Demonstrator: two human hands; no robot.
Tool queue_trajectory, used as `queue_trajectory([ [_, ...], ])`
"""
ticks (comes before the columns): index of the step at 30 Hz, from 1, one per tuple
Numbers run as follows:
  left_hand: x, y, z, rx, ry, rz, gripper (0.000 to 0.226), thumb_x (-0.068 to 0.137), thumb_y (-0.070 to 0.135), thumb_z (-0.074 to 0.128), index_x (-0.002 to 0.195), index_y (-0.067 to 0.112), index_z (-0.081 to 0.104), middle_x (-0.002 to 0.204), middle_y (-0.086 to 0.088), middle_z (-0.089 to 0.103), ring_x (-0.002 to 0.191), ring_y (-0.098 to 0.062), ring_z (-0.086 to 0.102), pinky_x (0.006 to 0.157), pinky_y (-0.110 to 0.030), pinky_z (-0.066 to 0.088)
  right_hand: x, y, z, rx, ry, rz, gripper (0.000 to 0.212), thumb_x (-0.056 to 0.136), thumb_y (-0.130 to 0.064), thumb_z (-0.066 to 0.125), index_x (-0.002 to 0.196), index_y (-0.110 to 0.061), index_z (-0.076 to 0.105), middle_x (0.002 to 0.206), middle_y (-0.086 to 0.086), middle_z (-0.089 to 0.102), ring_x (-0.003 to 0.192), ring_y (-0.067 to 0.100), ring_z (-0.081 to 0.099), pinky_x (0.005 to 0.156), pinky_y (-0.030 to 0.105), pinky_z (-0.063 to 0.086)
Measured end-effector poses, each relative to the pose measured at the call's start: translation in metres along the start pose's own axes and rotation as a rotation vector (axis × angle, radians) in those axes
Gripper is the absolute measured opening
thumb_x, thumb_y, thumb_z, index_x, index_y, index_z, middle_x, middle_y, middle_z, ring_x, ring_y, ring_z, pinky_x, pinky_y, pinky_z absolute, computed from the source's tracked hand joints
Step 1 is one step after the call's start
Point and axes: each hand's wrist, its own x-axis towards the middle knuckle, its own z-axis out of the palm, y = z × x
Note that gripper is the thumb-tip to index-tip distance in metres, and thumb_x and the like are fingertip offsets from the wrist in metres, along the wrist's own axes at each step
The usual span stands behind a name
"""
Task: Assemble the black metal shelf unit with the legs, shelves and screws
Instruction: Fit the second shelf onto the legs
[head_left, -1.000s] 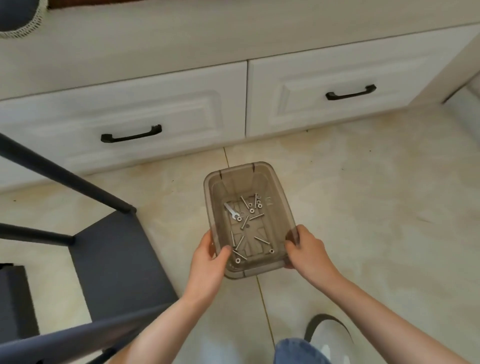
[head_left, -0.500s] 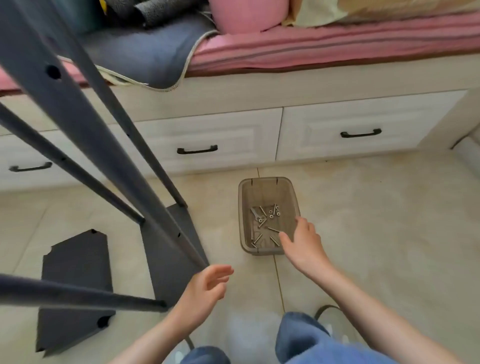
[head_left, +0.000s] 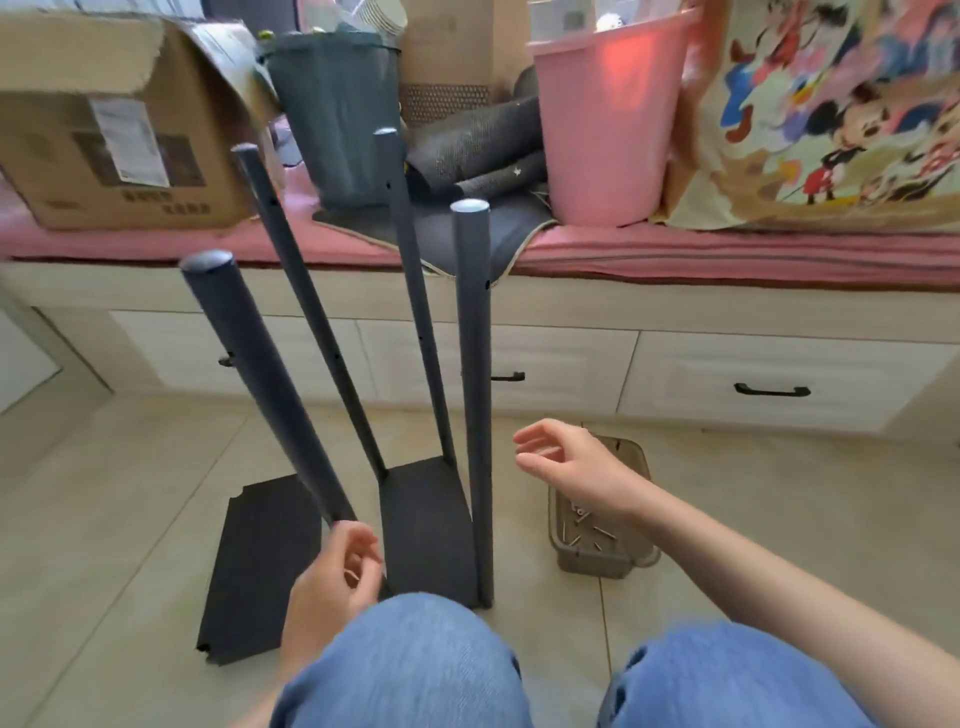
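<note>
**Four legs up, one shelf waiting**

Left hand (head_left: 332, 577) loosely curled, empty, beside the near-left leg (head_left: 260, 384). Right hand (head_left: 566, 462) slack above the screw tub (head_left: 602, 558), kept within reach. Fitted shelf (head_left: 428, 530) on the floor; spare shelf (head_left: 260, 571) flat to its left (probably next).

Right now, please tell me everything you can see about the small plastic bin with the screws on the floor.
The plastic bin is small, rectangular and made of translucent brownish-grey plastic with rounded corners and a thicker rim. It stands upright on the tiled floor, to the right of the shelf frame and in front of the white drawers. Several silver screws lie loose on its bottom. The right hand hovers open above it and hides part of its far end; whether the hand touches it cannot be told.
</note>
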Motion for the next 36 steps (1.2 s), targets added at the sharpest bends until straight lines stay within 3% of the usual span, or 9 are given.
queue_trajectory([
  [4,0.007,0.003,-0.023,-0.005,0.247,0.141,0.035,0.09,0.004,0.068,0.087,0.031,0.047,0.068,-0.003,0.06,0.062,-0.025,0.06,0.056,-0.038,0.051,0.012,-0.022,0.009,0.032,-0.101,-0.106,0.038,0.095,-0.036,0.061,0.131,-0.028,0.049,0.123,-0.013,0.057,0.111,0.005,0.058,0.092,0.023,0.051],
  [7,0.02,0.012,-0.026,-0.06,0.249,0.133,0.045,0.086,0.012,0.076,0.101,0.035,0.041,0.086,0.003,0.061,0.078,-0.02,0.063,0.068,-0.036,0.054,0.024,-0.028,0.012,0.043,-0.144,-0.175,0.043,0.094,-0.039,0.062,0.133,-0.031,0.047,0.123,-0.016,0.058,0.115,0.005,0.057,0.095,0.025,0.05],
  [10,0.039,0.025,-0.025,-0.127,0.183,0.138,0.039,0.087,0.002,0.073,0.112,0.019,0.048,0.092,0.019,0.061,0.087,-0.009,0.064,0.076,-0.023,0.052,0.043,-0.035,0.004,0.141,-0.214,-0.206,0.036,0.092,-0.033,0.067,0.125,-0.03,0.055,0.111,-0.011,0.069,0.109,0.006,0.064,0.096,0.025,0.052],
  [13,0.059,0.037,-0.026,-0.22,0.099,0.092,0.036,0.088,-0.006,0.069,0.103,0.027,0.063,0.103,0.006,0.066,0.092,-0.011,0.069,0.083,-0.018,0.052,0.06,-0.045,-0.008,0.142,-0.349,-0.182,0.019,0.09,-0.027,0.07,0.107,-0.02,0.069,0.1,-0.003,0.073,0.099,0.01,0.069,0.09,0.026,0.055],
  [15,0.068,0.047,-0.027,-0.266,0.024,0.019,0.025,0.092,-0.002,0.067,0.09,0.023,0.064,0.091,-0.01,0.07,0.081,-0.019,0.072,0.081,-0.029,0.057,0.067,-0.05,-0.011,0.075,-0.423,-0.201,0.012,0.092,-0.027,0.068,0.095,-0.017,0.073,0.094,-0.004,0.074,0.095,0.011,0.069,0.087,0.026,0.054],
  [18,0.074,0.052,-0.026,-0.288,-0.062,-0.041,0.011,0.095,0.004,0.064,0.092,0.013,0.058,0.064,-0.011,0.066,0.062,-0.02,0.066,0.073,-0.036,0.058,0.069,-0.055,-0.012,0.034,-0.462,-0.192,0.02,0.094,-0.034,0.063,0.088,-0.019,0.074,0.09,-0.006,0.073,0.091,0.011,0.067,0.087,0.028,0.053],
  [27,0.057,0.045,-0.03,-0.288,-0.015,0.003,0.014,0.094,0.014,0.069,0.084,0.012,0.059,0.059,-0.004,0.058,0.059,-0.018,0.058,0.072,-0.04,0.058,0.058,-0.055,0.002,0.021,-0.289,-0.187,0.022,0.096,-0.037,0.056,0.098,-0.018,0.065,0.09,0.0,0.074,0.09,0.011,0.069,0.093,0.04,0.054],
  [32,0.053,0.052,-0.032,-0.112,-0.246,0.029,0.012,0.094,0.027,0.068,0.088,0.019,0.063,0.079,-0.001,0.072,0.081,-0.02,0.069,0.087,-0.043,0.057,0.062,-0.055,-0.009,-0.171,-0.221,-0.074,0.034,0.096,-0.045,0.053,0.103,-0.012,0.061,0.101,0.011,0.066,0.093,0.022,0.064,0.09,0.043,0.056],
  [36,0.057,0.064,-0.024,0.013,-0.411,0.016,0.019,0.093,0.045,0.064,0.1,0.028,0.059,0.097,0.003,0.069,0.095,-0.018,0.065,0.092,-0.038,0.054,0.068,-0.054,-0.027,-0.308,-0.129,0.056,0.039,0.095,-0.053,0.049,0.104,-0.015,0.053,0.102,0.006,0.064,0.083,0.02,0.067,0.073,0.034,0.06],
])
